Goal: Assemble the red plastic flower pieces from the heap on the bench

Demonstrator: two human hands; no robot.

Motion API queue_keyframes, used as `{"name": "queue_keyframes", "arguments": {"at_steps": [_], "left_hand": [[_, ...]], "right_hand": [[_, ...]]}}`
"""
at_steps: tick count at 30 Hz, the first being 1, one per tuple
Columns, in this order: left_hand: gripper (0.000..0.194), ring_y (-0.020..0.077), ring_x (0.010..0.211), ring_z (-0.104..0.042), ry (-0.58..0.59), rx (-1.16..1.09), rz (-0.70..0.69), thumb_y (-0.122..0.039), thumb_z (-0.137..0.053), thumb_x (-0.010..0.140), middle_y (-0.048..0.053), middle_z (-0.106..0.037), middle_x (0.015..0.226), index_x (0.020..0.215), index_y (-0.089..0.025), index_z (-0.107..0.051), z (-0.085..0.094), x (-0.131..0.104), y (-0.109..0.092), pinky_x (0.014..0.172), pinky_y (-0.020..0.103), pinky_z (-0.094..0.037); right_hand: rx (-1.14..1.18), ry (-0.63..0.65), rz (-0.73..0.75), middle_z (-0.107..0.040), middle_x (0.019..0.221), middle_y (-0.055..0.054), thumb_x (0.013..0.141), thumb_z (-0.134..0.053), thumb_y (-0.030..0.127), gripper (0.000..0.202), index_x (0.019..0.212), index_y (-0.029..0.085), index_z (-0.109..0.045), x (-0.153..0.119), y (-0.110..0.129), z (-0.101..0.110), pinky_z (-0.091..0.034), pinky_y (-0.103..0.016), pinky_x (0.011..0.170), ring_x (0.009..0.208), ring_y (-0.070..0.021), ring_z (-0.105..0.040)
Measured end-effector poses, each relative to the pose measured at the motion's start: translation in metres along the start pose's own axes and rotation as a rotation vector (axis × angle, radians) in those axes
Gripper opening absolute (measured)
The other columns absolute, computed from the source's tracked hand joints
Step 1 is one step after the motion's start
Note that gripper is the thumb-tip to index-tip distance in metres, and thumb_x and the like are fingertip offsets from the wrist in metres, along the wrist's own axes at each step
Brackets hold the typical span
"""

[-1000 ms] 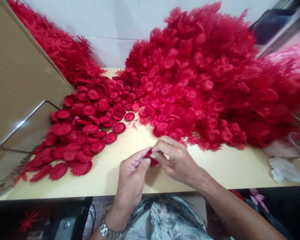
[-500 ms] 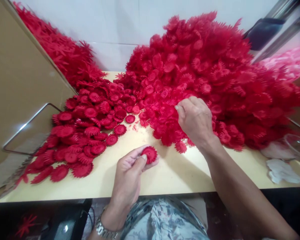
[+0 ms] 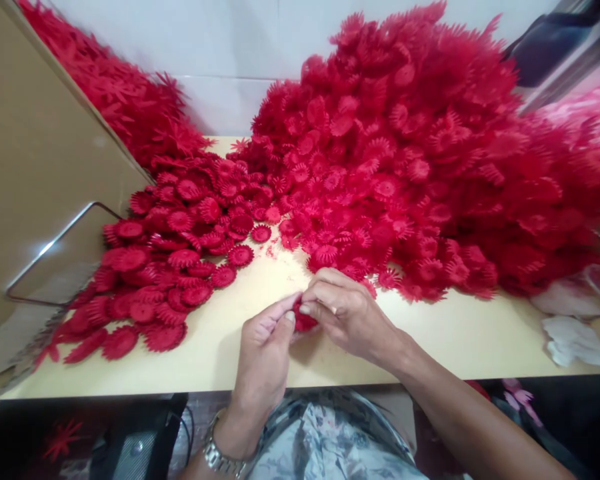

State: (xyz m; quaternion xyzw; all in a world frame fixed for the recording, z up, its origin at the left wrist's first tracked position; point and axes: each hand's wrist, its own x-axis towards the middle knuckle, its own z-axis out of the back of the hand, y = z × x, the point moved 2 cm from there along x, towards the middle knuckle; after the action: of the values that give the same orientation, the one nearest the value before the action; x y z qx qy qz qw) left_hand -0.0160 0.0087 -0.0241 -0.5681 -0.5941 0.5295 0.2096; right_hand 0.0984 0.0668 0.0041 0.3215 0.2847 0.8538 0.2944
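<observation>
In front of me, just above the table's near edge, my left hand (image 3: 266,347) pinches a red fringed disc (image 3: 305,319), which looks like a flower piece with a toothed rim. Closed fingers of my right hand (image 3: 347,310) meet the same disc from the right and cover much of it. Whether a separate thin piece sits between those fingertips is hidden. Behind my hands rises a big heap of loose red fringed pieces (image 3: 380,167). To the left lies a pile of thicker red discs (image 3: 170,267) with toothed edges.
A cardboard panel (image 3: 40,147) with a metal wire handle (image 3: 55,250) stands at the left. Red star-shaped pieces (image 3: 115,100) are heaped behind it. Crumpled white tissue (image 3: 577,340) lies at the right on the pale table (image 3: 245,370). Pink pieces (image 3: 590,117) show at far right.
My right hand has come from the big heap down and left to the disc in my left hand. The left hand still holds the disc, in nearly the same place.
</observation>
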Motion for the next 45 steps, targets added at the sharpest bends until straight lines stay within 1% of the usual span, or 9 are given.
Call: {"name": "queue_keyframes", "arguments": {"at_steps": [6,10,14,17,21,28,36,42,45], "left_hand": [[0.022,0.0183,0.073,-0.066,-0.032,0.008,-0.053,-0.019,-0.065,0.069,0.006,-0.073,0.079,0.088,-0.014,-0.072,0.002,-0.001,-0.005,0.075,0.031,-0.052],[0.02,0.0182,0.059,-0.067,-0.031,-0.063,0.042,-0.019,-0.067,0.066,0.004,-0.071,0.064,0.084,-0.012,-0.07,-0.003,-0.004,-0.011,0.062,0.03,-0.055],[0.023,0.0197,0.066,-0.068,0.008,-0.159,0.105,-0.02,-0.068,0.065,0.007,-0.072,0.071,0.087,-0.01,-0.069,-0.004,-0.005,-0.015,0.067,0.032,-0.055],[0.024,0.0199,0.071,-0.067,0.012,-0.216,0.115,-0.019,-0.068,0.066,0.008,-0.071,0.074,0.087,-0.009,-0.069,-0.002,-0.003,-0.016,0.069,0.033,-0.055],[0.026,0.0148,0.068,-0.064,0.084,-0.203,0.086,-0.015,-0.068,0.064,0.006,-0.071,0.08,0.09,-0.01,-0.068,-0.005,0.001,-0.014,0.063,0.026,-0.053],[0.009,0.0106,0.043,-0.054,0.045,-0.034,0.048,-0.015,-0.068,0.063,0.0,-0.061,0.053,0.071,-0.011,-0.063,-0.008,0.0,-0.01,0.037,0.018,-0.041],[0.025,0.0069,0.029,-0.042,0.043,0.119,0.113,-0.037,-0.067,0.068,-0.003,-0.055,0.042,0.064,-0.015,-0.056,-0.004,-0.003,-0.01,0.027,0.015,-0.028],[0.04,0.0022,0.033,-0.029,0.021,0.16,0.002,-0.046,-0.068,0.067,-0.009,-0.036,0.039,0.052,-0.014,-0.049,-0.006,0.0,-0.01,0.031,0.013,-0.023],[0.043,0.0034,0.035,-0.029,0.058,0.188,0.007,-0.051,-0.059,0.073,-0.007,-0.034,0.041,0.052,-0.015,-0.047,-0.007,-0.001,-0.008,0.031,0.015,-0.023]], "right_hand": [[0.022,-0.23,-0.237,-0.045,0.062,0.002,0.085,-0.046,0.017,0.017,0.068,0.017,-0.048,0.004,0.001,0.014,-0.035,-0.022,0.054,0.056,-0.0099,-0.044],[-0.422,-0.474,-0.167,-0.049,0.067,-0.003,0.087,-0.044,0.021,0.02,0.068,0.017,-0.05,0.025,-0.014,0.046,-0.039,-0.027,0.06,0.063,-0.0143,-0.047],[-0.816,-0.405,-0.188,-0.056,0.081,-0.009,0.086,-0.046,0.02,0.017,0.078,0.016,-0.06,0.037,-0.025,0.067,-0.04,-0.037,0.074,0.081,-0.0223,-0.051],[-0.571,-0.309,-0.119,-0.058,0.084,-0.008,0.086,-0.049,0.022,0.016,0.089,0.015,-0.063,0.027,-0.013,0.058,-0.044,-0.032,0.074,0.081,-0.0192,-0.054],[-0.073,0.012,-0.126,-0.058,0.083,-0.005,0.085,-0.053,0.022,0.014,0.092,0.015,-0.062,0.004,0.006,0.028,-0.046,-0.023,0.065,0.074,-0.0132,-0.056],[0.025,-0.146,-0.201,-0.057,0.074,-0.002,0.086,-0.048,0.016,0.014,0.088,0.015,-0.061,-0.01,0.002,0.022,-0.041,-0.021,0.06,0.065,-0.0102,-0.054],[0.044,-0.162,-0.148,-0.056,0.069,-0.002,0.087,-0.046,0.017,0.014,0.084,0.015,-0.06,-0.015,0.011,0.02,-0.041,-0.021,0.058,0.063,-0.01,-0.053],[0.173,-0.045,-0.19,-0.055,0.073,0.001,0.076,-0.065,0.025,0.015,0.083,0.017,-0.055,-0.011,0.02,0.014,-0.041,-0.022,0.061,0.066,-0.0101,-0.05],[0.161,0.001,-0.173,-0.051,0.068,0.002,0.077,-0.06,0.018,0.008,0.078,0.017,-0.052,-0.01,0.019,0.009,-0.039,-0.021,0.058,0.063,-0.0098,-0.048]]}}
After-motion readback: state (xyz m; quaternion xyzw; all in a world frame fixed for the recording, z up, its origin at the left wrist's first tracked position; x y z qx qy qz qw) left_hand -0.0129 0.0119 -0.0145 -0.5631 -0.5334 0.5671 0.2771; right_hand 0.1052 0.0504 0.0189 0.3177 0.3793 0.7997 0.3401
